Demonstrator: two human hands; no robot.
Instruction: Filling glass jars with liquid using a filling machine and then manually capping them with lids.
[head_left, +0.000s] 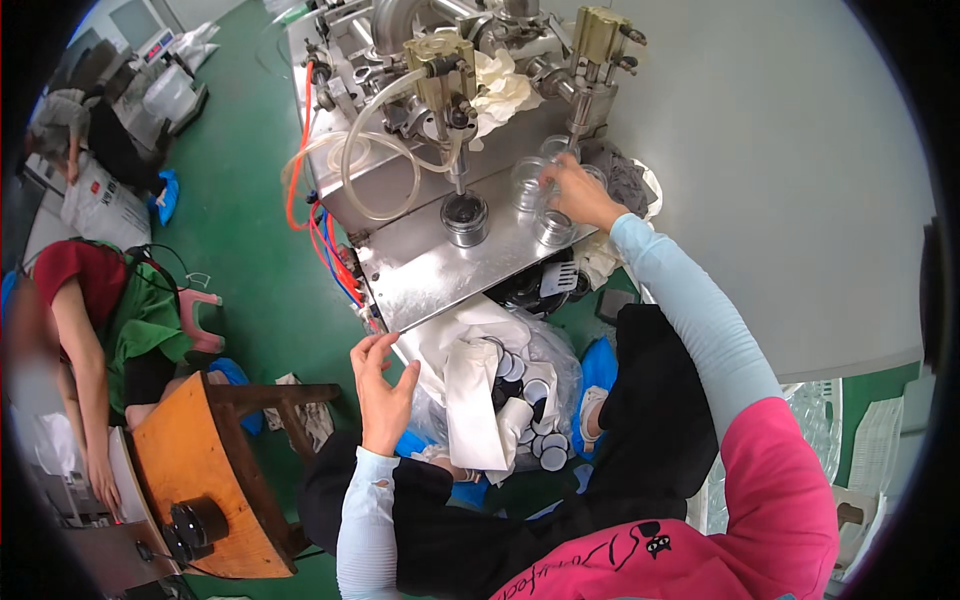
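My right hand (pixel 585 196) is at the far right of the metal plate, its fingers closed on one of several clear round jars (pixel 528 185) grouped there. Another clear jar (pixel 554 229) stands just below that hand. My left hand (pixel 385 392) is held off the plate's near left corner, with fingers apart and nothing in them. Between the hands, a jar with dark contents (pixel 466 222) stands upright on the metal plate (pixel 420 275), directly under a nozzle (pixel 459 172) of the filling machine (pixel 440 75).
A plastic bag (pixel 558 355) with white paper and round discs lies below the plate. Orange tubing (pixel 294 190) runs down the machine's left side. A grey table (pixel 780 220) stands at right. A wooden stool (pixel 205 470) holds dark jars (pixel 200 521). Two people are at left.
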